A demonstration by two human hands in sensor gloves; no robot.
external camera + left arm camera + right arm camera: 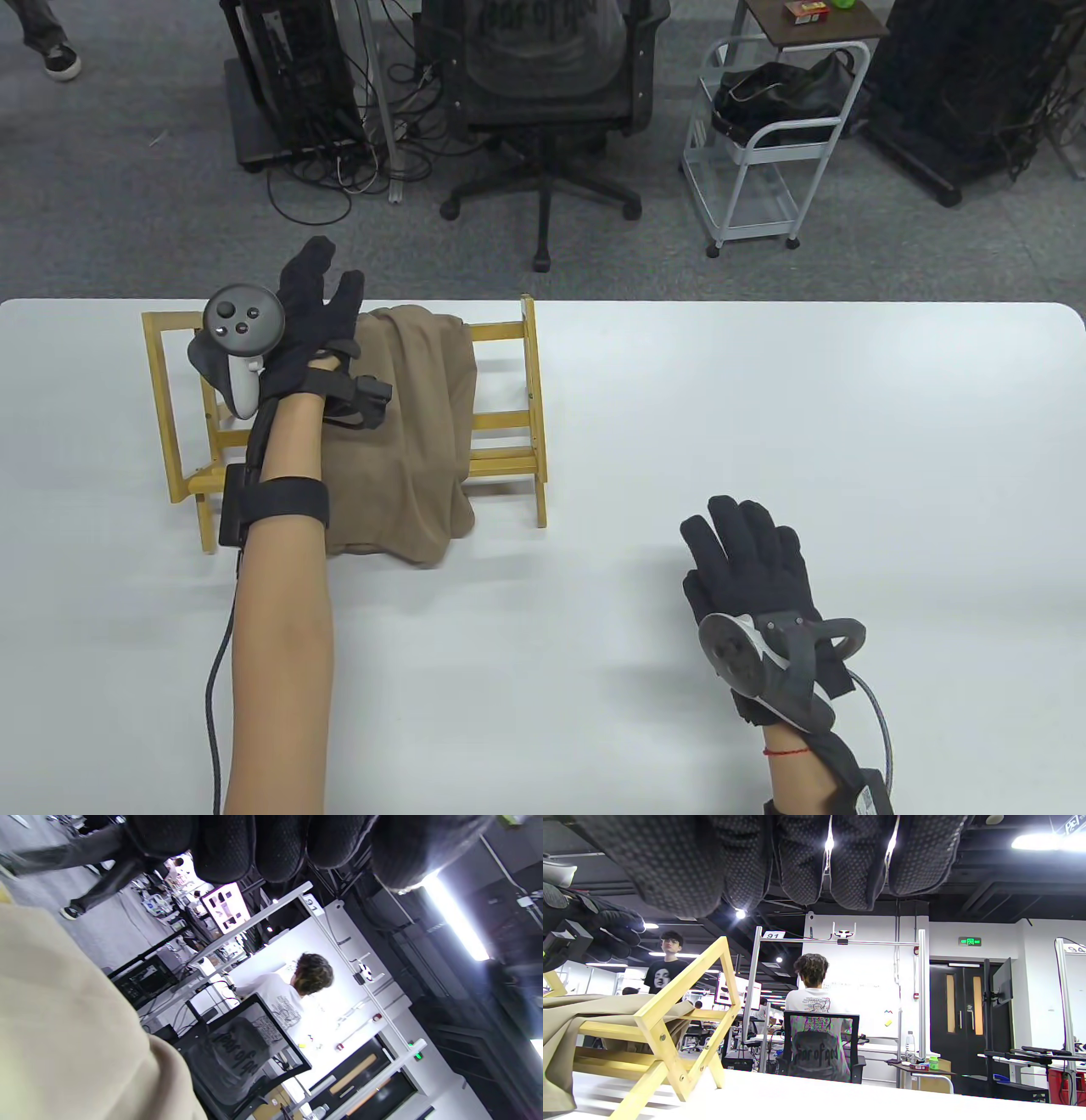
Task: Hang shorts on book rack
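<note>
The tan shorts (407,424) hang draped over the wooden book rack (522,399) on the left of the white table, their lower edge lying on the table in front of the rack. My left hand (318,306) is above the rack's left part with fingers spread, beside the shorts' top and holding nothing. The shorts fill the lower left of the left wrist view (63,1035). My right hand (747,552) lies flat and open on the table at the lower right, empty. The right wrist view shows the rack (670,1027) and shorts (568,1027) to its left.
The white table (764,407) stretches to the right of the rack. Beyond its far edge stand an office chair (543,93), a white cart (764,144) and computer equipment with cables (297,85).
</note>
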